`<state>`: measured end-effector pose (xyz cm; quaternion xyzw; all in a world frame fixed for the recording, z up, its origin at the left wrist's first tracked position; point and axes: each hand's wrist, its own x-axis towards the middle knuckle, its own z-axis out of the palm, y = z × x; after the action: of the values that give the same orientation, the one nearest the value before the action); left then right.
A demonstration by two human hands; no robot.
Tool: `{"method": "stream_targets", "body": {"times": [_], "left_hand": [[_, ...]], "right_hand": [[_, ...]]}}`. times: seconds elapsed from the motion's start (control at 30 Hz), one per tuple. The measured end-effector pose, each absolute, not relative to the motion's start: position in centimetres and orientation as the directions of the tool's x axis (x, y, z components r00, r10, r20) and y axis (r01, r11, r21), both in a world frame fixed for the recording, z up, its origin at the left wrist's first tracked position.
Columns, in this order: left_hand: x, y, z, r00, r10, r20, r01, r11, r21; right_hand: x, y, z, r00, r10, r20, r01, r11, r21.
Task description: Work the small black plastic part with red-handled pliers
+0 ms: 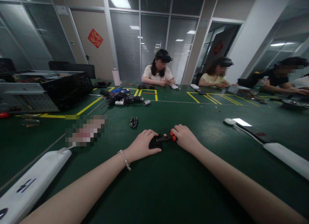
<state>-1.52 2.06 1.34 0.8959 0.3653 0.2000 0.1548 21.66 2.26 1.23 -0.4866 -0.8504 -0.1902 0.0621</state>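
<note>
the half-curled left hand [143, 144] pinches a black part [152, 143], likely light, stiff, best held edgewise; the closed right hand [185, 136] grips red-handled pliers [167, 138].

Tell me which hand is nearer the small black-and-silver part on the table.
Left. The left hand is just short of the part, slightly to its right; the right hand, on the red-handled pliers, is farther right.
</note>
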Motion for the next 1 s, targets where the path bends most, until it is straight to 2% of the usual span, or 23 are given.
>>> {"method": "stream_targets", "body": {"times": [1.0], "left_hand": [[-1.46, 2.15, 1.00, 0.651, 0.707, 0.277, 0.583, -0.699, 0.414]], "right_hand": [[21.69, 2.36, 1.00, -0.508, 0.802, 0.314, 0.857, 0.437, 0.271]]}}
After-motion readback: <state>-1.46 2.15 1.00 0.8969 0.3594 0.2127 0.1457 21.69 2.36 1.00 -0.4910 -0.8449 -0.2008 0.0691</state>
